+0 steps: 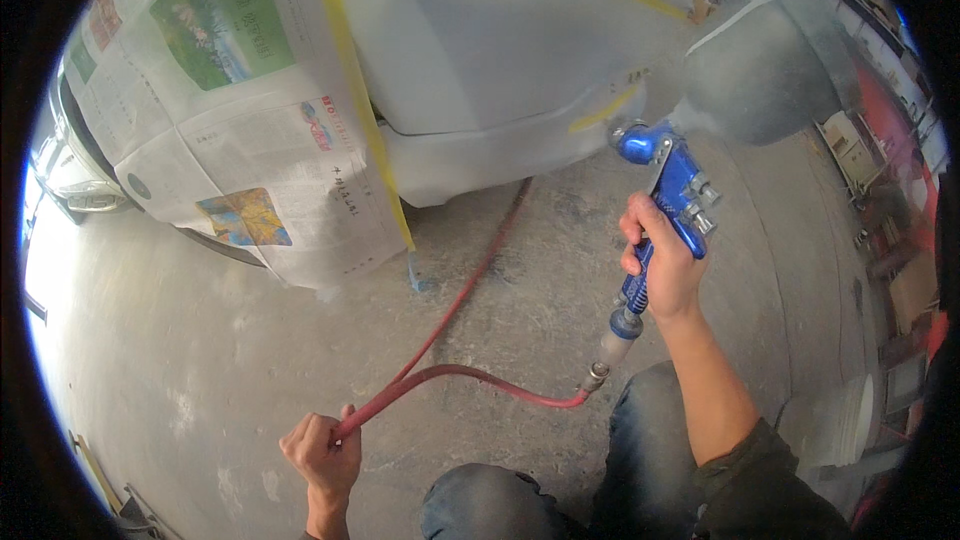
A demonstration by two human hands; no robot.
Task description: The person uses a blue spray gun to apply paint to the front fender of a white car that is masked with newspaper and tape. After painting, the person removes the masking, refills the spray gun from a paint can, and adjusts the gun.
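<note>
My right hand (663, 262) grips the handle of a blue spray gun (672, 180), its nozzle aimed up and left at a white car body panel (480, 60). A grey spray cloud hangs to the right of the nozzle. A red air hose (470, 375) runs from the fitting under the gun in a loop to my left hand (320, 450), which is closed around it low in the picture. The hose continues away across the floor toward the car.
Newspaper sheets (230, 110) held with yellow masking tape (350, 70) cover the car's left part and wheel. The concrete floor (180, 340) is dusty. My knees in jeans (600, 470) are at the lower edge. Shelves and boxes (880, 190) line the right side.
</note>
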